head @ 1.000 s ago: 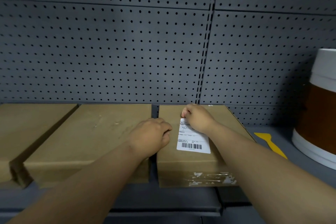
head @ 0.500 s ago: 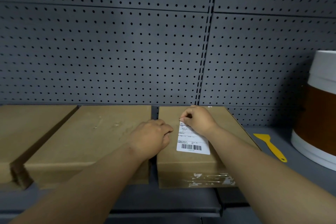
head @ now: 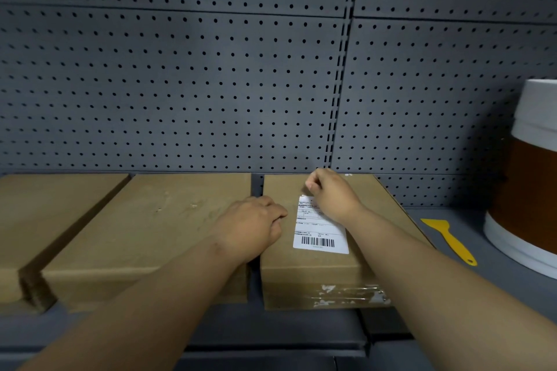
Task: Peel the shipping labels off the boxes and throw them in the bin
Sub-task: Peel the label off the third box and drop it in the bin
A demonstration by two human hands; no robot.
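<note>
A brown cardboard box (head: 388,238) lies on the grey shelf with a white shipping label (head: 319,232) stuck flat on its top, barcode toward me. My right hand (head: 334,199) is at the label's far edge, fingertips pinched together at its top left corner; the label's upper right part is hidden under the hand. My left hand (head: 251,227) rests curled on the box's left edge, over the gap to the neighbouring box. A round white and brown bin (head: 530,190) stands at the far right.
Two more flat brown boxes lie to the left, a middle box (head: 150,235) and a left box (head: 45,214), neither showing a label. A yellow plastic scraper (head: 449,238) lies between the labelled box and the bin. A grey pegboard wall (head: 211,84) closes the back.
My right hand has crept slightly back along the label toward its far edge, showing more of the printed face. The label stays flat. My left hand has stayed in place.
</note>
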